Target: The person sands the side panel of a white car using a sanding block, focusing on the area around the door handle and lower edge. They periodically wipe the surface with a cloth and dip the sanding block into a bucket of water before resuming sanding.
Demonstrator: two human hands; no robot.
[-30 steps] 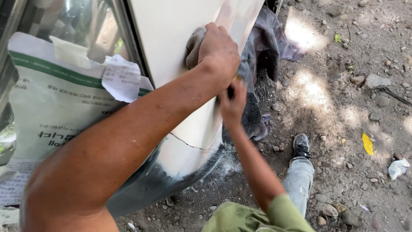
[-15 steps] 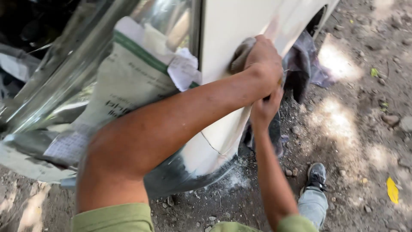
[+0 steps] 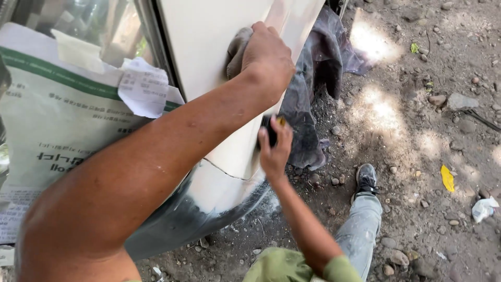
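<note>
left hand (image 3: 267, 52): flat on top of a grey rag (image 3: 236, 48), fingers curled over it and pressing it into the pale car panel (image 3: 219, 47). So it's clenched on the rag, palm doing the pushing, which makes sense if you want even pressure on a curved surface.

right hand (image 3: 275, 151): lower down on the same panel edge, fingers wrapped round a small dark tool with a yellow bit (image 3: 272, 128) showing at the top. Can't tell exactly what it is, most of it is hidden by the fingers. Grip looks closed on it.

car panel: cream, primer-looking coat up top, fading into bare dark metal (image 3: 172, 224) at the bottom. There's a thin crack line running across low down.

masking: printed paper sack (image 3: 57, 120) and a scrap of paper (image 3: 143, 86) are stuck over the window (image 3: 78, 21), presumably to keep dust or paint off the glass.

dark cloth (image 3: 318, 78): draped just behind the panel edge, covering whatever sits there, probably for the same reason.

stance: right leg out, grey trouser leg (image 3: 360, 230) and black shoe (image 3: 366, 178) planted on the dirt ground (image 3: 417, 130), looks like a brace while leaning in.

ground bits: stones, a yellow leaf (image 3: 447, 177), crumpled white scrap (image 3: 482, 208).
</note>
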